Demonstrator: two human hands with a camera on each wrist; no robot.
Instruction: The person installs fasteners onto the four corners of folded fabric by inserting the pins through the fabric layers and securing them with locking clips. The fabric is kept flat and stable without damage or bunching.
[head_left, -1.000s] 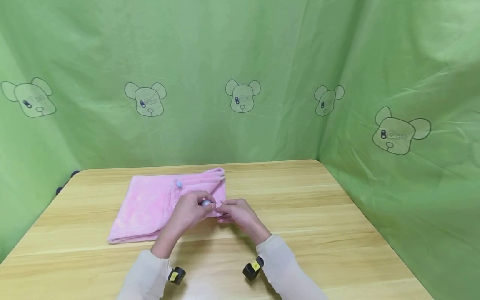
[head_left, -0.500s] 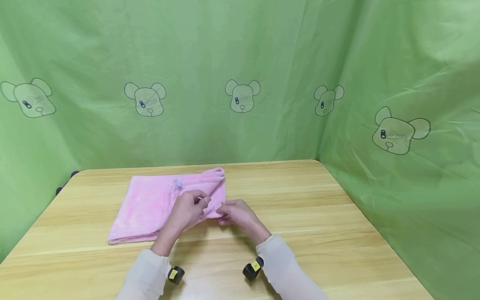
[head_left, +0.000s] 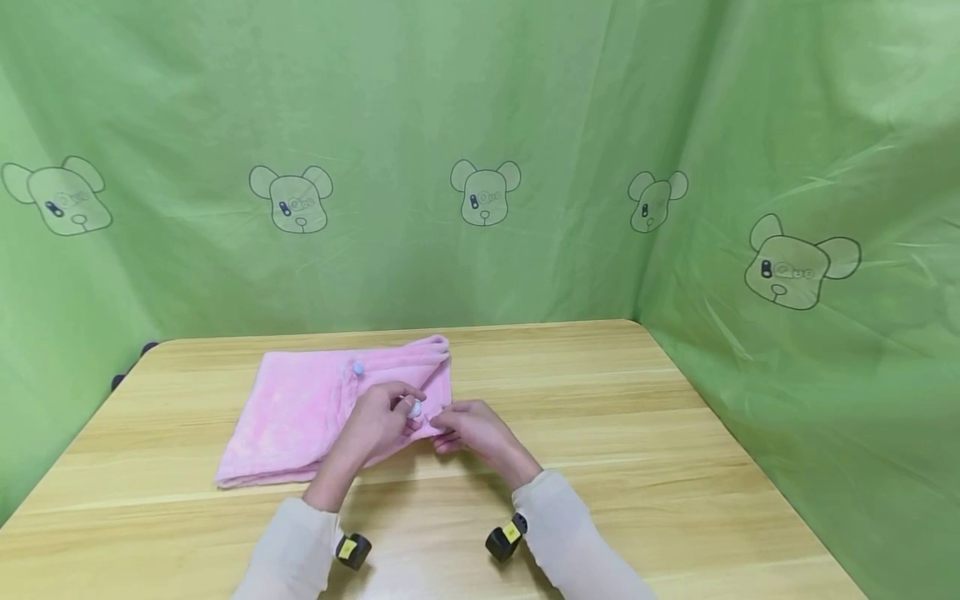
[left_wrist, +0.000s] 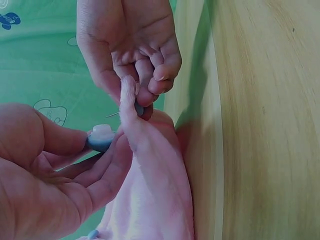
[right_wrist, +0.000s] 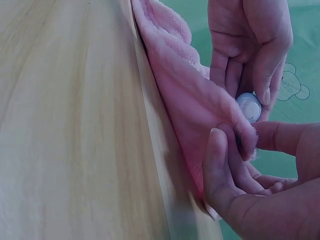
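A pink plush blanket (head_left: pixel 288 408) lies folded on the table. My left hand (head_left: pixel 378 423) pinches a small round blue-and-white cap (left_wrist: pixel 101 140) between thumb and fingers, over the blanket's near right corner. Beside it, my right hand (head_left: pixel 480 429) grips that corner, lifted up between thumb and fingers. A thin metal pin (left_wrist: pixel 112 115) pokes out of the fabric toward the cap, with a gap between them. Behind the cloth, a small blue piece (left_wrist: pixel 139 107) shows at the right fingertips, mostly hidden by them.
Another small blue round fastener (head_left: pixel 357 367) sits on the blanket near its far fold. The wooden table (head_left: pixel 600 433) is bounded by green curtains (head_left: pixel 405 258) with bear-face drawings. Black wrist cameras (head_left: pixel 504 540) hang at both sleeves.
My left hand drew the cap back left from the corner, then moved slightly right again, its white face now showing. My right hand keeps its grip on the corner.
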